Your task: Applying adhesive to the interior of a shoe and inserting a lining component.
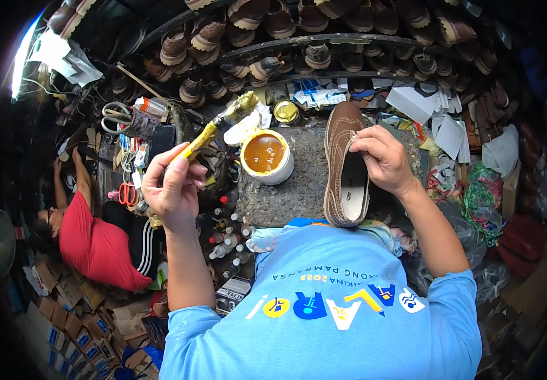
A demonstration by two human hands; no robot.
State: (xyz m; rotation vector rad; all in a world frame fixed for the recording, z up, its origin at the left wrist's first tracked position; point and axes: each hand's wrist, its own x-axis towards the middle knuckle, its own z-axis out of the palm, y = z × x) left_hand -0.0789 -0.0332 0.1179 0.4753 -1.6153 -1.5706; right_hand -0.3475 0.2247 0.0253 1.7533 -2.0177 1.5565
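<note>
Monitoring from afar, I have the left grip clamped on a yellow-crusted brush, raised left of the open tub of amber liquid; my right grip pinches the brown shoe at its opening, over the worktop's right side. Drips from the brush could stain the shoe; a loosened pinch could let it slip.

White tub of amber liquid on rough slab

Yellow-smeared brush in left hand
</note>
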